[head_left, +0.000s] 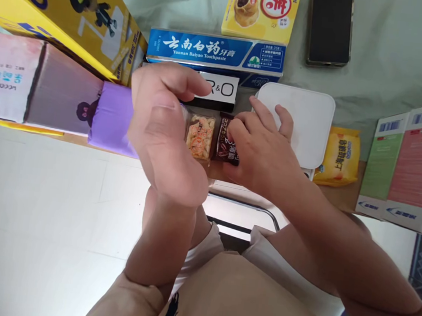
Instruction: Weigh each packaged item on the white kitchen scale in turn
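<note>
My right hand [263, 148] has its thumb and index finger at the edges of a small dark-brown cocoa snack packet [223, 144], gripping it. Its other fingers reach over a white rounded-square plate or lid [307, 123]. Left of the brown packet, a clear-wrapped nut snack [199, 136] lies flat. Raised nearer the camera, my left hand [165, 128] is loosely curved, its thumb and index finger apart. I see nothing held in it. It hides part of a black-and-white box [221, 91] and of a purple package [113, 115].
Behind lie a blue toothpaste box [214, 53], a yellow snack box [262, 12] and a black phone [329, 27]. Yellow [97, 20] and pink-white [8, 76] boxes stand left. On the right are a yellow soap packet [341, 156] and a green-and-pink carton [414, 159], near the table's front edge.
</note>
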`<state>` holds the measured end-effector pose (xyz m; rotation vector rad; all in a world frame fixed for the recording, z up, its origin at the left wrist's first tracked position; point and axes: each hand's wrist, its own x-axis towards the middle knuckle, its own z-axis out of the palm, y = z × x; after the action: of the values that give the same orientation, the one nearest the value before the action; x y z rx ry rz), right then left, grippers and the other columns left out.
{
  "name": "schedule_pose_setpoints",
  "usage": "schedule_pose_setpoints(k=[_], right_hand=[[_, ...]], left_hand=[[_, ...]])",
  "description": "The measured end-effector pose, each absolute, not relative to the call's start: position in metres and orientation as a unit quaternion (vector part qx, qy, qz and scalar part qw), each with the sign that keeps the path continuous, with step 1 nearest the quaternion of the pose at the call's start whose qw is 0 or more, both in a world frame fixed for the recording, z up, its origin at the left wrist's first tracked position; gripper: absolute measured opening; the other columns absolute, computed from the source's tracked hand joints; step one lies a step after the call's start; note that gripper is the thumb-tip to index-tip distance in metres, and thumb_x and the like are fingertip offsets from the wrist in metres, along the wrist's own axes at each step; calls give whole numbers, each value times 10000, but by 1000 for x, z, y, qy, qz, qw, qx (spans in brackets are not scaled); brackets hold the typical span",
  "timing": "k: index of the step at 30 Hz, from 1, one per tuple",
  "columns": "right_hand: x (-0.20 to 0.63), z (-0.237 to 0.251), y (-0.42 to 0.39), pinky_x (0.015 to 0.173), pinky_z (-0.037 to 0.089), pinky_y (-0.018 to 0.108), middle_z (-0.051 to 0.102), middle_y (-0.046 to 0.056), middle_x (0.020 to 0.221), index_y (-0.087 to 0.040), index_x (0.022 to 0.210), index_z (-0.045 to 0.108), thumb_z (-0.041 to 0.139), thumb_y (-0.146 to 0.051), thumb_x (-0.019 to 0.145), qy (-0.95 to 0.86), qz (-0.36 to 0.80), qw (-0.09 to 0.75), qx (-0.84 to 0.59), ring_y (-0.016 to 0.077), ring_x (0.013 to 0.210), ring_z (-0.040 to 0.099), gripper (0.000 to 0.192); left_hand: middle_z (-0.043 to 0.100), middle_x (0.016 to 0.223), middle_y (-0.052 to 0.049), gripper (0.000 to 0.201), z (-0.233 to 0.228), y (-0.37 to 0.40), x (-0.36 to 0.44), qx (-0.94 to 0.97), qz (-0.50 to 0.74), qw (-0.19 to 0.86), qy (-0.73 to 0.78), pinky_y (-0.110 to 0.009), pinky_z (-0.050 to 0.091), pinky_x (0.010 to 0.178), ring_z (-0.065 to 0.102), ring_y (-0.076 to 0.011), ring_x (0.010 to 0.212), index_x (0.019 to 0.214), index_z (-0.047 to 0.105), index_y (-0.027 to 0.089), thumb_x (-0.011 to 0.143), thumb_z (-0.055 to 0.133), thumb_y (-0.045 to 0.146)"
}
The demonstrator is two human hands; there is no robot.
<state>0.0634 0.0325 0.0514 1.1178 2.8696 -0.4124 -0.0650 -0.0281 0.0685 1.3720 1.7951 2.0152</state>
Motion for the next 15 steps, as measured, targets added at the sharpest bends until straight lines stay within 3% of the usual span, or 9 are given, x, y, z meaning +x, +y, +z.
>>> schedule_pose_setpoints(k=[6,11,15], right_hand=[[66,49,31,1358,199,798,590,142,1572,-231,1197,664,797,-517,859,930,-91,7,357,457,1691,258,463],[64,55,35,1382,158,775,717,142,1365,-203,1169,694,789,-446,878,930,-112,31,350,433,1694,264,391],[63,53,38,1367,171,793,764,108,1212,-214,1101,666,785,-365,868,927,-145,-21,346,412,1651,380,302]], left_hand=[[687,945,-49,417,60,-23,-67,462,683,39,564,-495,446,905,626,-308,985,957,751,320,1075,429,556],[691,916,-42,415,59,-19,-64,449,694,39,562,-480,449,909,631,-299,975,874,733,302,1079,449,524],[700,911,-46,350,56,-18,-66,446,699,50,556,-490,447,884,631,-291,969,879,748,286,1057,456,359]])
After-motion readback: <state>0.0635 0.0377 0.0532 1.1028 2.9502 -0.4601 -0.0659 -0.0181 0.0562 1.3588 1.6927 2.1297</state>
